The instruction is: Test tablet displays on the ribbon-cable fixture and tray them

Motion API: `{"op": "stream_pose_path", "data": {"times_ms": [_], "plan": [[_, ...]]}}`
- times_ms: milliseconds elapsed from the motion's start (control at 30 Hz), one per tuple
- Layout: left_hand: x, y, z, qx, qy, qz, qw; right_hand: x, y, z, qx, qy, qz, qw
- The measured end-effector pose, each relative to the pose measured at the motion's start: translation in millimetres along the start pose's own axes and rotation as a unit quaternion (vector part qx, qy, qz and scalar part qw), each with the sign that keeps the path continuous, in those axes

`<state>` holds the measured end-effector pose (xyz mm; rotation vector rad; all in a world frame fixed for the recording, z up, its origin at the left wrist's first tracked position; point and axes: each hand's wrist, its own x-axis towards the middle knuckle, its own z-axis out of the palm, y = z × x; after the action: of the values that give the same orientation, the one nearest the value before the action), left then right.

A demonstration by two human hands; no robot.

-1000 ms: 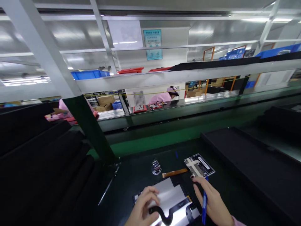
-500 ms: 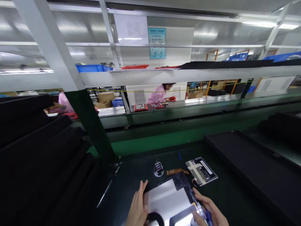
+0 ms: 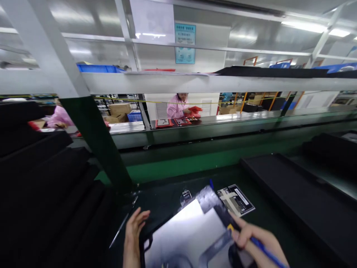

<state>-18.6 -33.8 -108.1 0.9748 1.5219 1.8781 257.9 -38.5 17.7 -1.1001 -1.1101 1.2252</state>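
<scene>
I find the scene brightly lit from above by ceiling strip lamps (image 3: pixel 309 26), which smear into white streaks across the glossy upper surfaces. The metal sheet (image 3: pixel 189 234) throws hard white glare and loses all surface detail. The black trays (image 3: pixel 41 175) at left and the dark tabletop (image 3: pixel 167 201) sink to near-solid black. My left hand (image 3: pixel 134 234), my right hand (image 3: pixel 251 238) and the blue pen (image 3: pixel 267 253) it grips are soft with motion blur. Straight beams bow and lean toward the edges, and the far background is hazy.
</scene>
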Motion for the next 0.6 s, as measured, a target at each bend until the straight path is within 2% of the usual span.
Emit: {"op": "stream_pose_path", "data": {"times_ms": [67, 133, 233, 400, 500, 600], "plan": [[6, 11, 3.7, -0.073, 0.085, -0.087, 0.990, 25, -17, -3, 0.037, 0.025, 0.013, 0.999], [9, 19, 8.0, -0.101, 0.112, -0.137, 0.979, 62, -26, -7, 0.069, 0.067, -0.008, 0.995], [9, 24, 12.9, -0.094, 0.107, -0.153, 0.978, 127, -23, -5, 0.086, 0.123, -0.068, 0.986], [9, 19, 11.3, -0.076, 0.092, -0.169, 0.978, 223, 14, 26, 0.024, 0.124, -0.058, 0.990], [14, 9, 2.3, -0.067, 0.074, -0.194, 0.976, 260, 38, 44, -0.033, 0.107, -0.041, 0.993], [17, 1, -4.9, -0.027, 0.027, -0.201, 0.979, 284, 58, 52, -0.099, 0.086, -0.046, 0.990]]}}
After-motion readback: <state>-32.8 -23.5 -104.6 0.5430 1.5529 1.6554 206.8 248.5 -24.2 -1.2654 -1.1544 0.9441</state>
